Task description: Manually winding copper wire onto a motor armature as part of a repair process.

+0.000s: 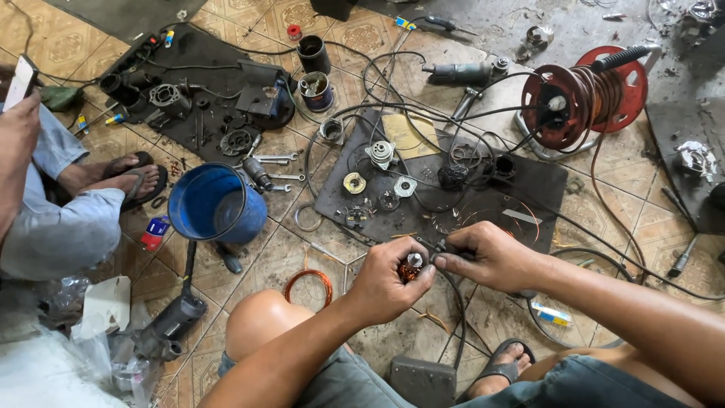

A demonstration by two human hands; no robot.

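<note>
Both hands (434,268) grip a copper-wound armature (411,266) near blue bucket (208,202)

A: Which packages lie on the tiled floor?
B: A small red-and-blue box (155,231) beside the blue bucket (215,204); a flat yellow-and-blue packet (551,314) near the sandalled foot (504,368).
A: Any screen?
B: A phone (20,81), upper left, held edge-on by another person's hand (19,125).

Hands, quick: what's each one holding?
Left hand: closed on a small round copper-wound metal motor part.
Right hand: fingers pinched at that part; what they hold cannot be told.
</note>
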